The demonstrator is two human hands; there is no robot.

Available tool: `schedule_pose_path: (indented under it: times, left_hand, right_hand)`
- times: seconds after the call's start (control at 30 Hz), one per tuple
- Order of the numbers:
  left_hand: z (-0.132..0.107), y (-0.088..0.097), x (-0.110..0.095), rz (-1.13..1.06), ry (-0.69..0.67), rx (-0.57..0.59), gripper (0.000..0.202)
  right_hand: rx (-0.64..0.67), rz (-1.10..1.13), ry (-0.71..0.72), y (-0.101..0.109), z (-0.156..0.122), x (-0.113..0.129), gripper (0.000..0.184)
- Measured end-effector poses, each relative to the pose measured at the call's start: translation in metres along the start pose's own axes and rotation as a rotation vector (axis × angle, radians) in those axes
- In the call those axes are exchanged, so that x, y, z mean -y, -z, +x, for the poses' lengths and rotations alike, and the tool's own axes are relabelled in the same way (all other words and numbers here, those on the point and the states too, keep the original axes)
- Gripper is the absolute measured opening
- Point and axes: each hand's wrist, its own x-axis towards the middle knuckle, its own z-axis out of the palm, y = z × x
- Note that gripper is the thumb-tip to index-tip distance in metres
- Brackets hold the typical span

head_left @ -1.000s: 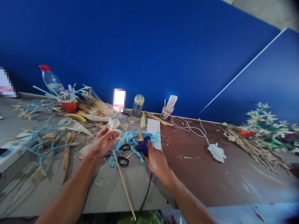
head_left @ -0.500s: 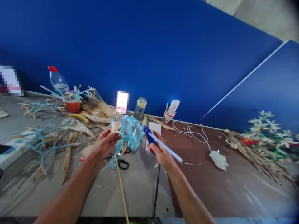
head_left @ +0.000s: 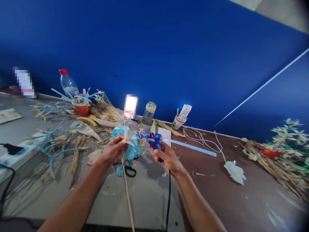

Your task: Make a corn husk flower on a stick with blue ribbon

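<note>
Pinched in the fingers of my left hand [head_left: 113,149] is a small pale flower [head_left: 128,138] of dried husk petals. My right hand [head_left: 166,157] grips a blue glue gun [head_left: 154,139], its nozzle pointing left toward the flower. A long translucent glue stick [head_left: 193,147] sticks out of its back, and a black cord [head_left: 168,196] hangs down from it. Behind the flower lies crumpled light-blue plastic [head_left: 132,152]. Below are black-handled scissors [head_left: 130,171], partly hidden, and a long thin straw-coloured stem [head_left: 127,196].
Blue-wrapped branches [head_left: 51,153], dried husks [head_left: 76,158] and a power strip [head_left: 26,153] lie at left. Behind stand a red cup [head_left: 82,110], a bottle [head_left: 69,85], a glass jar [head_left: 149,113] and a paper cup [head_left: 179,121]. White flowers [head_left: 289,138] lie at right.
My right hand has turned the glue gun from a slant to nearly level, bringing its nozzle close to the flower. The view has shifted slightly left.
</note>
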Motion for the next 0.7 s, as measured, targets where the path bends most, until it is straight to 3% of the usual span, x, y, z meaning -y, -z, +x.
schedule_pose_path:
  times: [0.17, 0.27, 0.37, 0.47, 0.7]
  left_hand:
    - [0.0, -0.002, 0.0, -0.033, 0.024, -0.082, 0.025]
    - [0.004, 0.001, -0.003, -0.001, -0.018, -0.159, 0.024]
    - [0.009, 0.008, -0.004, 0.141, -0.065, -0.194, 0.018]
    - [0.012, 0.016, -0.004, 0.332, -0.07, -0.178, 0.016]
    - [0.007, 0.019, -0.008, 0.203, -0.125, -0.104, 0.02]
  right_hand:
    - [0.033, 0.086, 0.01, -0.001, 0.013, -0.004, 0.035]
    - [-0.006, 0.16, 0.059, 0.013, 0.02, 0.002, 0.029]
    - [-0.029, 0.16, 0.134, 0.029, 0.026, 0.016, 0.034]
    - [0.043, 0.064, 0.128, 0.032, 0.03, 0.031, 0.044]
    - [0.292, -0.005, 0.086, 0.006, 0.041, 0.036, 0.039]
